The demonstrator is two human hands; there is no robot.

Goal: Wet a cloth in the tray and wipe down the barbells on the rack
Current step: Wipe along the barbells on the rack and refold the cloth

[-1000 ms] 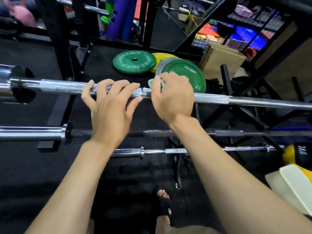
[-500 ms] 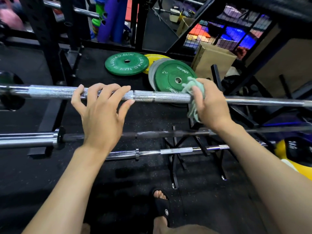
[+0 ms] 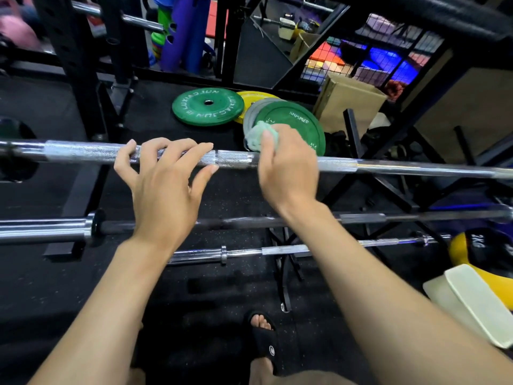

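Note:
A chrome barbell (image 3: 83, 152) lies across the rack at the top of the stack. My left hand (image 3: 163, 179) rests on its knurled shaft with straight, spread fingers. Just to the right, my right hand (image 3: 287, 168) grips a pale green cloth (image 3: 256, 136) wrapped over the same bar. Two more barbells sit lower on the rack: a dark-shafted barbell (image 3: 249, 222) and a thinner chrome barbell (image 3: 283, 249). A whitish tray (image 3: 472, 301) shows at the right edge, its inside hidden.
Green weight plates (image 3: 208, 107) and a yellow one lie on the black floor behind the rack. A cardboard box (image 3: 349, 98) stands at the back right. A yellow and black medicine ball (image 3: 477, 245) sits by the tray. My sandalled foot (image 3: 263, 337) is below.
My right hand slid the cloth right along the top bar, then back left to just beside my left hand. The left hand stayed on the bar.

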